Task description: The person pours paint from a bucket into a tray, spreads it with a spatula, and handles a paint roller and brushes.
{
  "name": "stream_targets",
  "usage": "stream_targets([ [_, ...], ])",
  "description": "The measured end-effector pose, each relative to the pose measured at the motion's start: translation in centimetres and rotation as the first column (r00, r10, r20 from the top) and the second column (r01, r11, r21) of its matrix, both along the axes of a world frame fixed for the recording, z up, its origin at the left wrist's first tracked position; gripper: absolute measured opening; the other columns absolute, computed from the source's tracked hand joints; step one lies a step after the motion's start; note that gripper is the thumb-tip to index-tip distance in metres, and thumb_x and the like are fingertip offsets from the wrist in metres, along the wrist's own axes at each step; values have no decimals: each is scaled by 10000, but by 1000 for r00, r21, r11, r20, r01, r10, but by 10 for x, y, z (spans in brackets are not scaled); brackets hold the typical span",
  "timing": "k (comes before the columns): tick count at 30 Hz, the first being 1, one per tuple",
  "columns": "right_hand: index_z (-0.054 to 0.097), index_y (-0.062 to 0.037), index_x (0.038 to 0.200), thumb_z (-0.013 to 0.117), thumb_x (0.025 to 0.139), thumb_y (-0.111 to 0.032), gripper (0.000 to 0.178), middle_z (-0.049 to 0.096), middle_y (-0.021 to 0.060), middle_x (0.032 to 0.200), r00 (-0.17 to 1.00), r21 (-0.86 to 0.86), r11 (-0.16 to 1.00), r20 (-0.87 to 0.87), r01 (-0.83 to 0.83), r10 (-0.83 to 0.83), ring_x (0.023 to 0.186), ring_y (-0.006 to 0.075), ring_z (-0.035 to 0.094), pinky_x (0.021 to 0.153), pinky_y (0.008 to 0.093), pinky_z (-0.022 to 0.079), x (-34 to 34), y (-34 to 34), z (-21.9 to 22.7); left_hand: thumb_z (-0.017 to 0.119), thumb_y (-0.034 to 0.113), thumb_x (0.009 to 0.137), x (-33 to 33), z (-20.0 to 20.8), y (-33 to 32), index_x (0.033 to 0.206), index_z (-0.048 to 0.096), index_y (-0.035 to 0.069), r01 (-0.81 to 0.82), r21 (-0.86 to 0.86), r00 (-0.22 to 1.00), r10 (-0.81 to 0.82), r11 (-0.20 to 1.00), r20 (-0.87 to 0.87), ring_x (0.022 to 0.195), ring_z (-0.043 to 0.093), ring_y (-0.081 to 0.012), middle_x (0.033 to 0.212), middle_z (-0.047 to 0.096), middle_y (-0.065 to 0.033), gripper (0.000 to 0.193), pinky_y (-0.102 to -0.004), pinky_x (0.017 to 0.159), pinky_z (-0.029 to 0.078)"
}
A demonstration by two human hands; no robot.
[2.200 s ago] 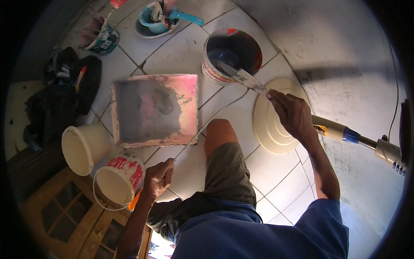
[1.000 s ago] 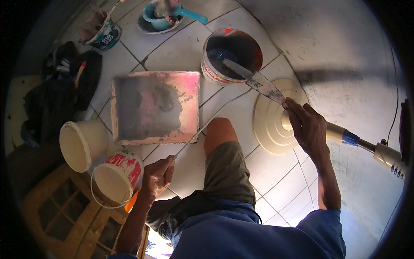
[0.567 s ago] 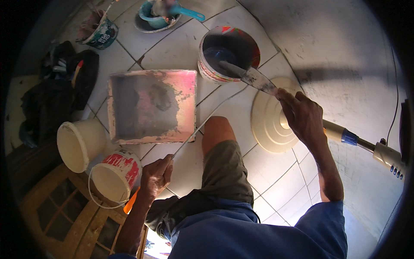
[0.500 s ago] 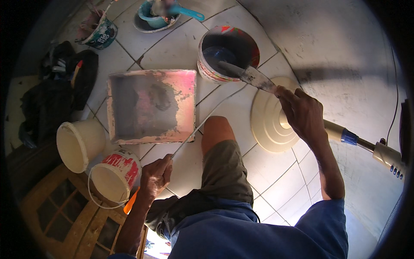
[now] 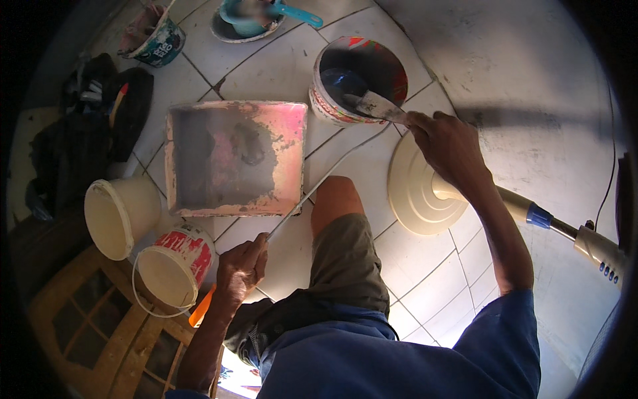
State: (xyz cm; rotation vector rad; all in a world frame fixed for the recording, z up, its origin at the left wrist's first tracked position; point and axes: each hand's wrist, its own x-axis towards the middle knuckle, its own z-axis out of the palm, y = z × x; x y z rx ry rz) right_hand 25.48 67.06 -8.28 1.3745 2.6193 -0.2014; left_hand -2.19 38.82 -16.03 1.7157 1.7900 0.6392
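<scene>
My right hand (image 5: 450,147) grips a putty knife (image 5: 380,106), its metal blade reaching over the near rim of a white-and-red bucket (image 5: 325,110). The bucket's inside is dark grey. My left hand (image 5: 242,269) is closed around one end of a thin grey rod or wire (image 5: 325,177). This runs up and right to near the bucket's lower right side; whether it joins the bucket I cannot tell. Left of the bucket lies a rectangular tray (image 5: 290,169), pink and smeared with grey. An orange handle (image 5: 202,308) shows beside my left forearm.
At right stands a fan with a round beige base (image 5: 422,193), near the wall (image 5: 518,73). Two pails, one cream (image 5: 138,206) and one red-and-white (image 5: 193,247), are at left. Farther off are a dark green bucket (image 5: 163,48), a turquoise pan (image 5: 242,25) and a black bag (image 5: 70,146).
My right hand has shifted left and slightly up, and the putty knife's blade sits deeper over the bucket. My left hand keeps its hold on the rod or wire. The whole view has shifted slightly.
</scene>
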Motion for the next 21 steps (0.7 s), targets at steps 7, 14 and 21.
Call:
stream_targets([
  [7,651,-56,856,604,799,-154,123,649,161,738,980,31,985,114,-169,165,731,321,665,575,430,527,-32,41,-46,641,21,804,-1,0,2,1058,608,20,4,-4,1000,-4,1000,-12,506,564,-209,605,545,-87,256,-319,495,487],
  [14,654,-112,941,544,892,-231,170,643,153,750,994,104,992,-89,67,-57,738,310,658,627,444,517,-17,34,-17,644,25,801,0,0,5,1060,609,16,8,-28,1000,-8,1000,7,515,570,-219,610,551,-93,261,-330,491,479],
  [21,663,-184,1070,533,928,-260,207,553,85,650,970,29,976,-124,217,-212,572,254,593,535,408,462,17,-42,30,646,27,797,-5,11,8,1056,608,25,7,-6,1000,-7,1000,-30,510,563,-223,603,547,-88,262,-343,486,475],
])
